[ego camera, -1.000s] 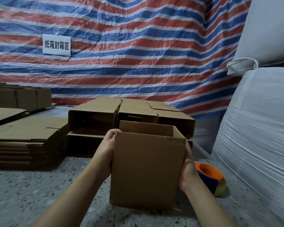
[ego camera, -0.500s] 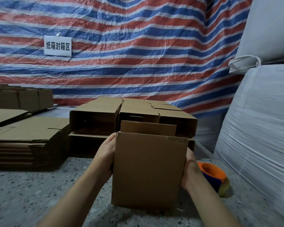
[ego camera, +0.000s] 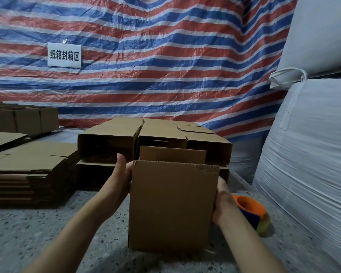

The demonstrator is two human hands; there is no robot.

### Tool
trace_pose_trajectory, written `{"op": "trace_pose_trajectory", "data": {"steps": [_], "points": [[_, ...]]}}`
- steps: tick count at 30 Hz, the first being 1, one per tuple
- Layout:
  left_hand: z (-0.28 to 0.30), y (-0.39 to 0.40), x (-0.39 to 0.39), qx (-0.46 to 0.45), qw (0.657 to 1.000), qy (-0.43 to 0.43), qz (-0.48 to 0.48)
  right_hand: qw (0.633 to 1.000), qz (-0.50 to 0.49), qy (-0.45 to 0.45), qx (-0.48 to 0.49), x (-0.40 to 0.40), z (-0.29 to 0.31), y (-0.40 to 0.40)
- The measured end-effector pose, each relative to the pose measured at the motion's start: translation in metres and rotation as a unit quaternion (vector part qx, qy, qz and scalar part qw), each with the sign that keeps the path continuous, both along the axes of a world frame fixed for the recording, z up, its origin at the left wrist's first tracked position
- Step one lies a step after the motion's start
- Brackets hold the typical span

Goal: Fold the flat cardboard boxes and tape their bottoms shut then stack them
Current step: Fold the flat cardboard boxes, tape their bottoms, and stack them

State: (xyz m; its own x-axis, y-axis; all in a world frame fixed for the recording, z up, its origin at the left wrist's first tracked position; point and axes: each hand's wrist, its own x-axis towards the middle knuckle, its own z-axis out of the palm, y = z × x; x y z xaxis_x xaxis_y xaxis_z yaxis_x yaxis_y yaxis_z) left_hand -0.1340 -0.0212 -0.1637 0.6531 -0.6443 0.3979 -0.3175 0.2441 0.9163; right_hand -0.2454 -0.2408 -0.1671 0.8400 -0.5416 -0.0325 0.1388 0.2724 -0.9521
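Since the earlier frames the left hand's thumb has lifted off the box's top corner and now points up, while the box has barely shifted. Speckled grey terrazzo forms the floor [ego camera: 28,233], matte and gritty. At far left, a stack of flat cardboard sheets [ego camera: 26,170] lies in layered brown slabs with ragged corrugated edges. Behind hangs a crinkled woven tarp [ego camera: 165,56] striped red, white and blue, carrying a white sign [ego camera: 64,55] with printed characters. The left hand [ego camera: 119,180] presses flat against the left wall of the upright cardboard box [ego camera: 172,207], which stands on the floor at centre, its rear flap raised. Beyond it sit folded boxes [ego camera: 156,134] stacked in rows, open ends facing the camera. The right hand [ego camera: 222,203] clasps the box's right wall. Just beside that wrist lies an orange-cored tape roll [ego camera: 251,210]. Bulky white woven sacks [ego camera: 307,164] fill the right side.
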Motion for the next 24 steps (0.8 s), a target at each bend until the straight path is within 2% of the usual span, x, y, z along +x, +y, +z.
{"op": "trace_pose_trajectory", "data": {"steps": [2,6,12,16,24], "points": [[-0.001,0.004,0.002,0.018,1.000,-0.021,-0.014,1.000,0.004,-0.008,0.000,0.001,0.000,0.000],[0.002,0.001,0.001,0.034,0.999,0.014,0.017,1.000,0.015,-0.024,0.008,0.002,-0.004,-0.002],[-0.003,-0.010,-0.001,-0.013,0.993,0.064,0.103,0.998,0.051,-0.048,-0.009,-0.001,-0.006,-0.002],[-0.001,-0.012,-0.003,-0.004,0.989,0.068,0.133,0.996,0.068,-0.063,-0.010,-0.001,-0.011,-0.004],[0.001,-0.008,-0.001,-0.006,0.989,0.063,0.133,0.984,0.136,-0.042,-0.106,-0.010,-0.008,-0.021]]}}
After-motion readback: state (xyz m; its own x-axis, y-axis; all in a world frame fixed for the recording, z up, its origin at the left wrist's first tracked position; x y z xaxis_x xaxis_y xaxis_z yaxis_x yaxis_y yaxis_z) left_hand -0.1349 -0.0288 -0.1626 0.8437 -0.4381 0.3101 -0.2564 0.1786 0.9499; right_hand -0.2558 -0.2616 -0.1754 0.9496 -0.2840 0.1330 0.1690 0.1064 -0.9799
